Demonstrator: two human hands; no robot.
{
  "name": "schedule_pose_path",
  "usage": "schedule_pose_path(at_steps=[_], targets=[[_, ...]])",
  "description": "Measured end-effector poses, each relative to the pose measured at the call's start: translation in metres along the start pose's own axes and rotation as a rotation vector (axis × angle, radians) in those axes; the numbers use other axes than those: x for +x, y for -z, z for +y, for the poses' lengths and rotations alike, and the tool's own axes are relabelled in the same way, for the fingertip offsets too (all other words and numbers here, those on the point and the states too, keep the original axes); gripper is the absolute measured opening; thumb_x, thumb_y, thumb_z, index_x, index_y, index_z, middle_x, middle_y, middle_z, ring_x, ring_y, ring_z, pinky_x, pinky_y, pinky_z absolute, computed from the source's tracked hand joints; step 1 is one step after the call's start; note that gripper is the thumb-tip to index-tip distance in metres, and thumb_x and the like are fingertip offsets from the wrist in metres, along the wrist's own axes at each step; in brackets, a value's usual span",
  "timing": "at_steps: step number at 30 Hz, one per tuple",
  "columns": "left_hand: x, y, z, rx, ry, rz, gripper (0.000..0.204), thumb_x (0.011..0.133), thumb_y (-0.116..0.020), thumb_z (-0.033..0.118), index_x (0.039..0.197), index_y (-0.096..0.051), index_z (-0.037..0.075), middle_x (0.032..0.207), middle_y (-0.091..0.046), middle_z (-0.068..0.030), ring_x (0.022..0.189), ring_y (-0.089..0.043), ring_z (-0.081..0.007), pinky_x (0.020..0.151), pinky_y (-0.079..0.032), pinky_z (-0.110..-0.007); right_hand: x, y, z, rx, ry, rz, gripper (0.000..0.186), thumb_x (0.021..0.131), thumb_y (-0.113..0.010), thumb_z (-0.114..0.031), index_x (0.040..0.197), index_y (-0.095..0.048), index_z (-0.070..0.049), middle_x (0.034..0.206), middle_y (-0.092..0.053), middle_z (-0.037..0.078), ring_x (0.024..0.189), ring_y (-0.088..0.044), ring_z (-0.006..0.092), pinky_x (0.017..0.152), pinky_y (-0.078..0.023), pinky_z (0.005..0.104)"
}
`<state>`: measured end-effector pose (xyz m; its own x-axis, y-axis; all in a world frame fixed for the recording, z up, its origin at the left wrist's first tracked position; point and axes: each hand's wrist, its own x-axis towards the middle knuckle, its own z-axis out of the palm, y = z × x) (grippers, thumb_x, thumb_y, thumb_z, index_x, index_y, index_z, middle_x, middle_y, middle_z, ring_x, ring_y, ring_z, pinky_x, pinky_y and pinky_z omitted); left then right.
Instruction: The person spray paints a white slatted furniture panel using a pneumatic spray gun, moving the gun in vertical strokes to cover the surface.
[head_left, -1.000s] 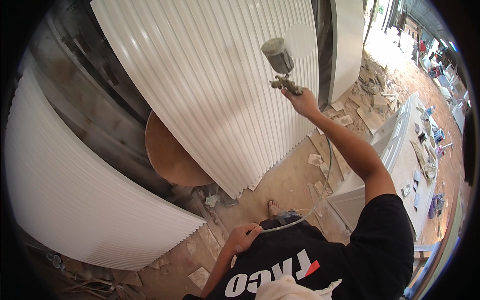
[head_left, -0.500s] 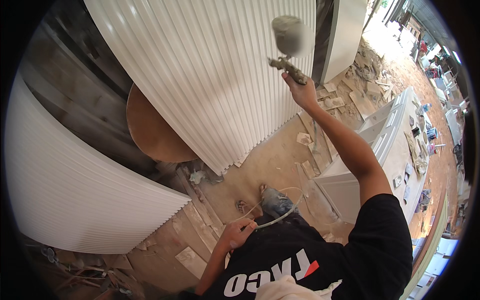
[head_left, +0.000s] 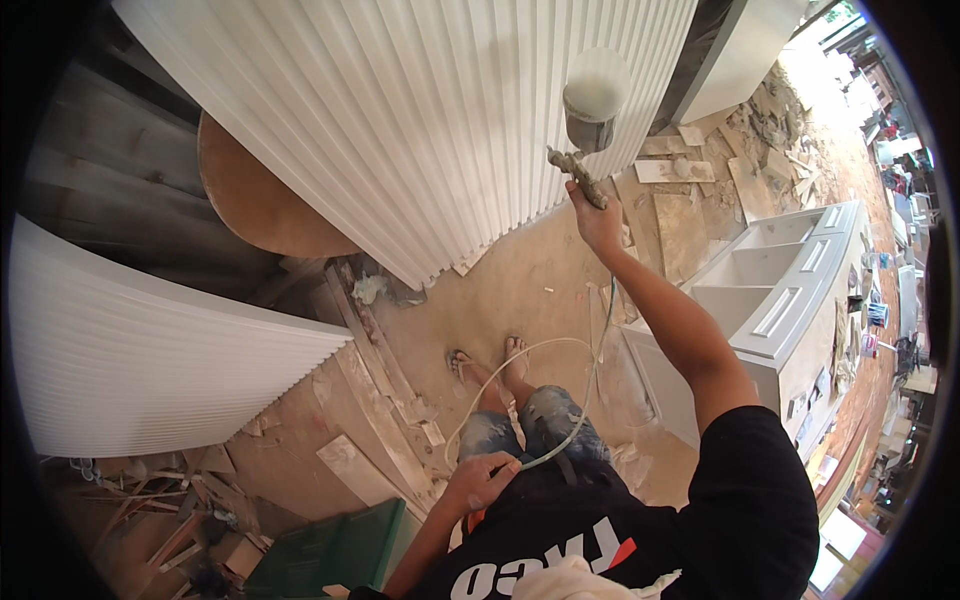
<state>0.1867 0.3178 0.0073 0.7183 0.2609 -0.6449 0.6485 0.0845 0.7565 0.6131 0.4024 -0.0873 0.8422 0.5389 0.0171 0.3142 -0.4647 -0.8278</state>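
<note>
My right hand (head_left: 598, 218) is closed around the handle of a paint-crusted spray gun (head_left: 578, 178). A cup (head_left: 590, 118), pale at the top and grey below, sits on the gun. The gun is in front of a large white ribbed panel (head_left: 400, 120), over its right part near the lower edge; whether spray is coming out cannot be made out. At my waist, my left hand (head_left: 485, 480) is closed on a thin pale hose (head_left: 566, 445). The hose loops in front of my legs and rises toward my right hand.
A second white ribbed panel (head_left: 150, 350) curves at the left, with a round brown board (head_left: 260, 200) between the panels. Wood scraps (head_left: 385, 400) litter the floor. A white cabinet (head_left: 765, 345) stands right, a green box (head_left: 325, 548) lower left.
The view has shifted. My right hand and the spray gun have come lower in the picture, closer to the panel's lower edge. More hose shows, and the green box has come into view.
</note>
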Motion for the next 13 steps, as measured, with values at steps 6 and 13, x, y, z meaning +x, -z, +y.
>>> schedule_pose_path(at_steps=[6, 13], targets=[[0.032, -0.026, -0.023, -0.039, 0.097, -0.042, 0.034, 0.095, -0.056, 0.036, 0.103, -0.070, 0.005, 0.091, -0.070, -0.0173, 0.087, -0.067, -0.0376, 0.078, -0.051, -0.042, -0.014, -0.053, 0.100, -0.114, -0.129, -0.078, 0.047, 0.089, -0.068, -0.049, 0.100, -0.070, -0.003, 0.074, -0.066, 0.016, 0.070, -0.063, 0.0288, 0.069, -0.047, 0.0402], [0.080, -0.047, -0.065, -0.046, 0.247, -0.113, 0.033, 0.094, -0.058, 0.034, 0.103, -0.071, 0.005, 0.093, -0.071, -0.0158, 0.086, -0.068, -0.0330, 0.078, -0.052, -0.039, -0.033, -0.121, 0.215, -0.213, -0.279, -0.143, 0.048, 0.087, -0.065, -0.054, 0.098, -0.070, -0.008, 0.083, -0.069, 0.022, 0.086, -0.067, 0.0412, 0.076, -0.049, 0.0478]])
